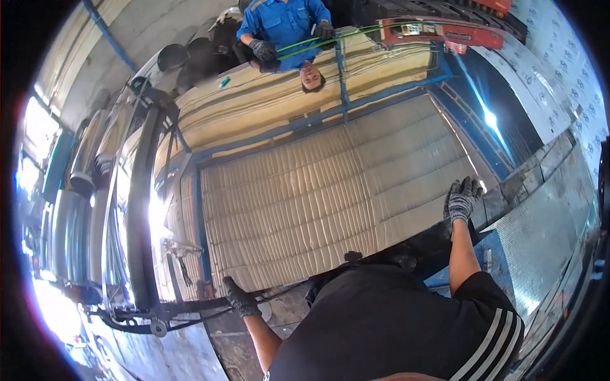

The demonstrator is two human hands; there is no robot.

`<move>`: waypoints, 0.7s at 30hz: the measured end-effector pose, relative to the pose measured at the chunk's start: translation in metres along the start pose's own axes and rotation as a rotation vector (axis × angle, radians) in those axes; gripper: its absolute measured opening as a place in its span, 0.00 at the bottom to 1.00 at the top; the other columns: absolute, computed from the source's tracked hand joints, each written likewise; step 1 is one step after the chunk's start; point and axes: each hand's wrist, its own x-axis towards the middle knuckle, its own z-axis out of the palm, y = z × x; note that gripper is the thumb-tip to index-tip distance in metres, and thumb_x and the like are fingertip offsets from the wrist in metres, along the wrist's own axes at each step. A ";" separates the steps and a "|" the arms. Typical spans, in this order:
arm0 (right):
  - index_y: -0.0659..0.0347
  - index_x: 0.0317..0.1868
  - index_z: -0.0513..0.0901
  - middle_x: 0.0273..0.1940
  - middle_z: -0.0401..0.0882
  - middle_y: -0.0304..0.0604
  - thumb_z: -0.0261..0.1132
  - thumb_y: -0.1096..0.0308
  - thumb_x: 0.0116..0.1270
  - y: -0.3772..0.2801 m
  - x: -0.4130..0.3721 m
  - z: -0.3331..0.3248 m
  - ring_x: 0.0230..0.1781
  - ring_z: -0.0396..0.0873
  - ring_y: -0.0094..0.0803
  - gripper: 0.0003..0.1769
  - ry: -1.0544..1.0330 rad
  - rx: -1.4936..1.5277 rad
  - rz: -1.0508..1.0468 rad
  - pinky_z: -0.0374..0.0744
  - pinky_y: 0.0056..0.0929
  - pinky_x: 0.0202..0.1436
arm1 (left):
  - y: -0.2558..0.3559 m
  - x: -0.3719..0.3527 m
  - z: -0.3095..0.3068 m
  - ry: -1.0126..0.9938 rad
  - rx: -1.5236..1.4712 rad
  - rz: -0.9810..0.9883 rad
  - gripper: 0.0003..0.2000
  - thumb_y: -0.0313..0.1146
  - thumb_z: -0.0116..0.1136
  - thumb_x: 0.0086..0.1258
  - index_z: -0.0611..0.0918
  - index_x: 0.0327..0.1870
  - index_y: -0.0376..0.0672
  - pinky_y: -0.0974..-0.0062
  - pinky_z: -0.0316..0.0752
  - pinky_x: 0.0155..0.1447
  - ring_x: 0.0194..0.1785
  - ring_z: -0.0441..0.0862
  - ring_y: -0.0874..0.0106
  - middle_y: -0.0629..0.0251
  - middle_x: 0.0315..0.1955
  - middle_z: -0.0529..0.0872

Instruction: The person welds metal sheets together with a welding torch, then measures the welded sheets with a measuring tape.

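A large mirror-like sheet [286, 190] lies flat in front of me and reflects the roof and a co-worker. My left hand [241, 298], in a dark glove, rests at the sheet's near left edge with its fingers extended. At the near right edge my right hand [463, 199], in a grey knitted glove, lies with its fingers spread on the sheet. Neither hand holds anything. Across the sheet, a co-worker in a blue shirt [279, 22] and dark gloves holds a green strip [298, 48]. A small teal object [224, 82] sits near the far left edge.
Rolls of shiny metal [70, 222] stand at the left beside a long dark bar [145, 209]. A red tool or machine part [441, 33] is at the far right. Textured metal sheet [534, 241] lies to the right, and metal framing runs along the near left edge.
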 end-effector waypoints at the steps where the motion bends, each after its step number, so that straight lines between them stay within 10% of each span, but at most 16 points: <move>1: 0.61 0.69 0.74 0.74 0.63 0.58 0.56 0.45 0.72 -0.001 0.001 -0.001 0.77 0.53 0.62 0.34 0.004 -0.018 0.005 0.51 0.54 0.81 | 0.001 0.000 -0.001 -0.392 -0.647 -0.280 0.28 0.36 0.46 0.76 0.64 0.75 0.35 0.64 0.55 0.79 0.76 0.61 0.64 0.56 0.74 0.66; 2: 0.61 0.69 0.74 0.74 0.63 0.58 0.56 0.45 0.72 -0.004 0.002 0.000 0.77 0.53 0.62 0.34 0.010 -0.035 0.010 0.51 0.54 0.80 | 0.003 0.001 -0.002 -0.796 -1.290 -0.553 0.28 0.27 0.45 0.75 0.61 0.76 0.32 0.66 0.50 0.82 0.80 0.56 0.65 0.55 0.77 0.61; 3: 0.60 0.69 0.75 0.74 0.63 0.58 0.56 0.45 0.73 -0.005 0.001 -0.002 0.77 0.53 0.62 0.33 -0.004 -0.034 0.020 0.51 0.54 0.80 | 0.003 0.001 -0.003 -0.794 -1.289 -0.536 0.28 0.27 0.45 0.75 0.61 0.76 0.32 0.66 0.50 0.82 0.80 0.56 0.65 0.55 0.77 0.61; 11: 0.62 0.69 0.74 0.74 0.64 0.57 0.53 0.46 0.74 -0.012 0.000 -0.013 0.77 0.55 0.57 0.33 -0.041 -0.042 0.001 0.48 0.50 0.82 | 0.010 -0.034 0.073 0.371 0.811 0.193 0.26 0.31 0.50 0.75 0.67 0.73 0.33 0.66 0.52 0.81 0.76 0.63 0.62 0.53 0.73 0.68; 15: 0.62 0.69 0.74 0.74 0.64 0.56 0.53 0.46 0.75 -0.019 -0.004 -0.020 0.77 0.55 0.56 0.33 -0.022 -0.053 0.033 0.48 0.50 0.82 | 0.012 -0.031 0.091 0.572 0.363 0.064 0.29 0.45 0.54 0.77 0.68 0.72 0.36 0.64 0.58 0.77 0.73 0.67 0.64 0.58 0.70 0.71; 21: 0.64 0.68 0.74 0.74 0.64 0.57 0.51 0.47 0.76 -0.017 -0.002 -0.019 0.78 0.55 0.51 0.32 -0.018 -0.069 -0.002 0.47 0.47 0.83 | -0.005 0.003 0.004 0.382 0.834 0.406 0.32 0.56 0.54 0.76 0.73 0.69 0.37 0.58 0.73 0.66 0.63 0.77 0.62 0.58 0.63 0.79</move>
